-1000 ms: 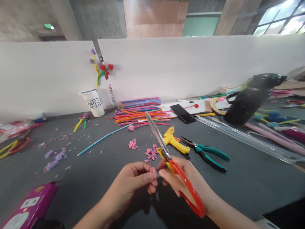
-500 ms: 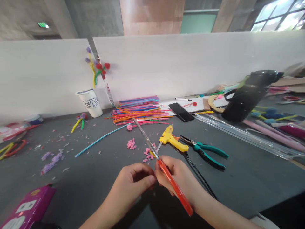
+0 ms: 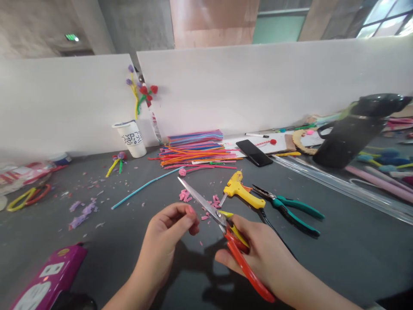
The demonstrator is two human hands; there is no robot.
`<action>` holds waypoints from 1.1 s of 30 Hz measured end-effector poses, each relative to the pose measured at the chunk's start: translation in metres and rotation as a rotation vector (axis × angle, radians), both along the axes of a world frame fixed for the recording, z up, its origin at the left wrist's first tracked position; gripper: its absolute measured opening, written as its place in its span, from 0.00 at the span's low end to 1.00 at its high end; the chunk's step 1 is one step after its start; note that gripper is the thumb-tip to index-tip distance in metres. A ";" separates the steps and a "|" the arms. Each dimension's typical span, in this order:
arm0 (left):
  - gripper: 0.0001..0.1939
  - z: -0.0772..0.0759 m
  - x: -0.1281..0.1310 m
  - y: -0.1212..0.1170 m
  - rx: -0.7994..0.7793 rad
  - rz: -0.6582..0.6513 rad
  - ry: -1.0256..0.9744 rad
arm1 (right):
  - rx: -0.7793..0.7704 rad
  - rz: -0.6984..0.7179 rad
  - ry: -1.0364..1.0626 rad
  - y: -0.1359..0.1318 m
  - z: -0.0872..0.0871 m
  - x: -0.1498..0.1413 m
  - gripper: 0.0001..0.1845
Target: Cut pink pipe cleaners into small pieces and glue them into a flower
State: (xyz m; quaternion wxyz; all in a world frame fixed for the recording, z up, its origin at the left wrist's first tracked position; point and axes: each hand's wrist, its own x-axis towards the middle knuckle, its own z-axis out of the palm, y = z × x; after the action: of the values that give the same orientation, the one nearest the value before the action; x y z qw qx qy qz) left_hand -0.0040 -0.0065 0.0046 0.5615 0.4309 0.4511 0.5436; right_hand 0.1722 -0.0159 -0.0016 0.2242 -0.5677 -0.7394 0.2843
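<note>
My right hand (image 3: 258,254) is wrapped round a pair of scissors (image 3: 243,260) with red and yellow handles. Their blades (image 3: 200,200) point up and left over the table, close to my left hand. The fingertips of my left hand (image 3: 172,228) are pinched together; a spot of pink shows there, but I cannot make out whether it is a held piece. Just beyond the blades lie small pink cut bits (image 3: 185,196), with more pink bits (image 3: 215,201) near a yellow glue gun (image 3: 243,191). A pink fuzzy ball on a stem (image 3: 182,172) rests farther back.
Teal-handled pliers (image 3: 298,211) lie right of the glue gun. Behind are a bundle of colourful pipe cleaners (image 3: 196,150), a phone (image 3: 254,152) and a paper cup (image 3: 132,140). A black jug (image 3: 358,133) stands at right, a purple device (image 3: 48,275) at front left.
My left hand has moved up and left, away from my right hand. The scissors have shifted right and down, with the right thumb now spread apart. The whole view has swung slightly left.
</note>
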 end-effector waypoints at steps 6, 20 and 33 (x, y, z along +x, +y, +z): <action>0.02 0.002 -0.003 -0.001 0.061 0.062 -0.071 | 0.207 0.035 -0.266 -0.007 -0.005 0.009 0.20; 0.02 0.000 -0.003 -0.003 0.068 0.090 -0.061 | 0.546 0.081 -0.457 -0.004 -0.020 0.014 0.18; 0.02 0.000 -0.003 -0.002 0.066 0.081 -0.070 | 0.573 0.095 -0.479 -0.004 -0.022 0.013 0.16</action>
State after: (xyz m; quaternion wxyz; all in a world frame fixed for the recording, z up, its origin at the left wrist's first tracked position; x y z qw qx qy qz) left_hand -0.0065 -0.0081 0.0048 0.5400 0.4115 0.4299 0.5953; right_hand 0.1852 -0.0198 -0.0239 0.1810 -0.4975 -0.8459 -0.0649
